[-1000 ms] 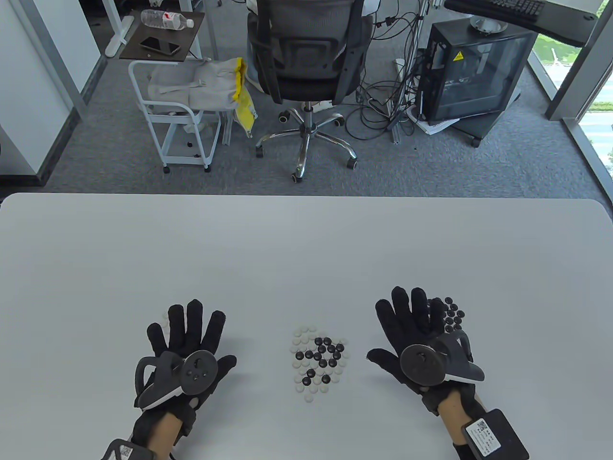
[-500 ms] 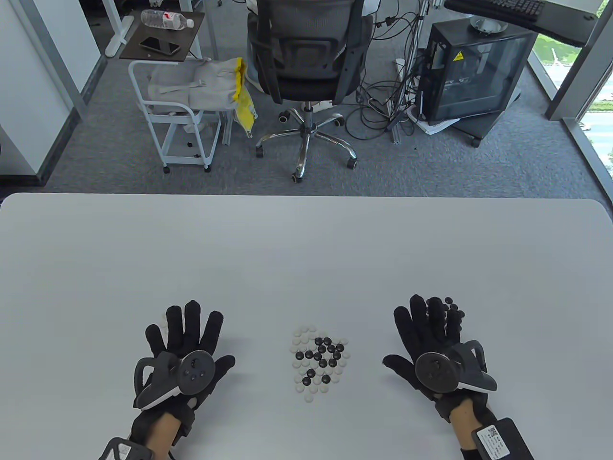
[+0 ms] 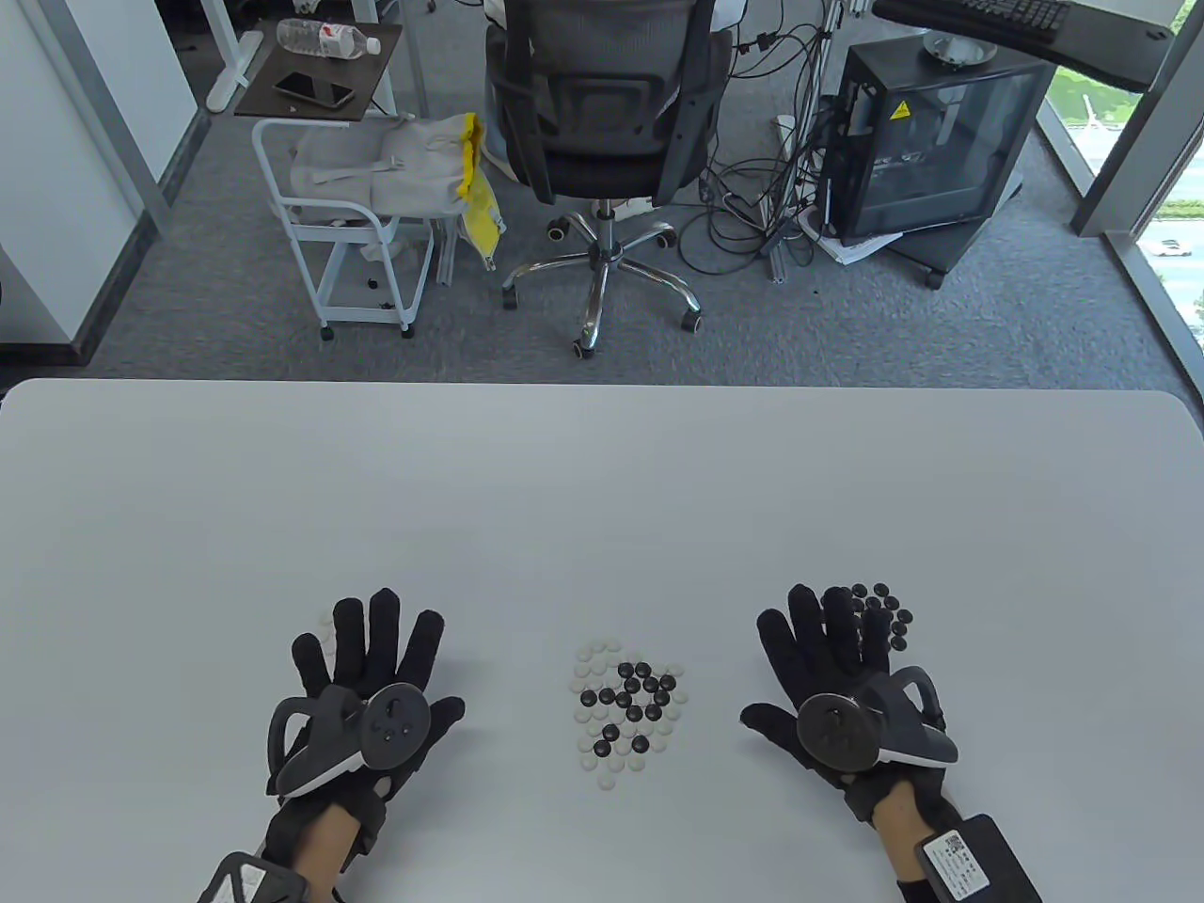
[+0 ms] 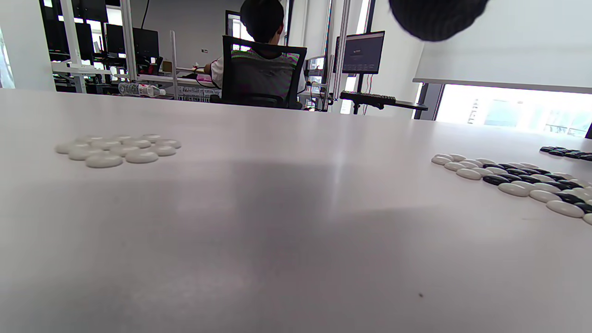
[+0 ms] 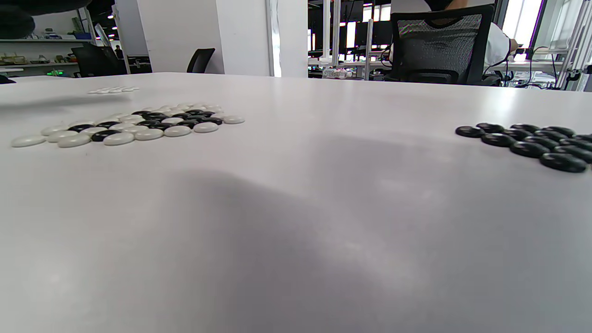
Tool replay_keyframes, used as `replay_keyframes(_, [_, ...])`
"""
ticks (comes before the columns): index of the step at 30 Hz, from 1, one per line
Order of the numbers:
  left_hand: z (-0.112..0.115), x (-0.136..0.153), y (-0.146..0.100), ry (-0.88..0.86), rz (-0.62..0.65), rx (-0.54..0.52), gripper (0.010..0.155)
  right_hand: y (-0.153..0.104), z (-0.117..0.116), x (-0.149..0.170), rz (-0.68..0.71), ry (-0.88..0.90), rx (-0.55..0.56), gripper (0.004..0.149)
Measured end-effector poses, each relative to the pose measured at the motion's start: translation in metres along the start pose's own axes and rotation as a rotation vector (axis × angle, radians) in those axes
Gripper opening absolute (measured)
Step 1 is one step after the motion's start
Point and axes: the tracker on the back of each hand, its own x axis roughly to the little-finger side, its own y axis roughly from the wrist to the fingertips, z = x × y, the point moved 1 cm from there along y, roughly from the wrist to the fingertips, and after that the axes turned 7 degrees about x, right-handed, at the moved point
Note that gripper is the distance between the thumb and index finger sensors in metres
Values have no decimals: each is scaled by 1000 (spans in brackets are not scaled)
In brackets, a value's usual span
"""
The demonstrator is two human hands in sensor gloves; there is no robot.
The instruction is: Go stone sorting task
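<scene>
Near the table's (image 3: 602, 489) front edge, small, smooth, slippery mixed stones (image 3: 628, 705) are best pinched at their rims; both the left hand (image 3: 362, 682) and the right hand (image 3: 828, 673) are spread flat, nothing held.

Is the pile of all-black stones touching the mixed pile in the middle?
Apart. The right wrist view shows bare table between the mixed pile and the black pile.
</scene>
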Motion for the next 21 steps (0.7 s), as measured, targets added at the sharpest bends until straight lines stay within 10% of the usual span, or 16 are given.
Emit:
replay_keyframes(11, [-65,-17,40,-26,-10,103,70,-6,10,8,-26,15,44,87])
replay_keyframes(21, [-61,-65,122,-199,63,514,57,-9,13,10,-32,41,60,86])
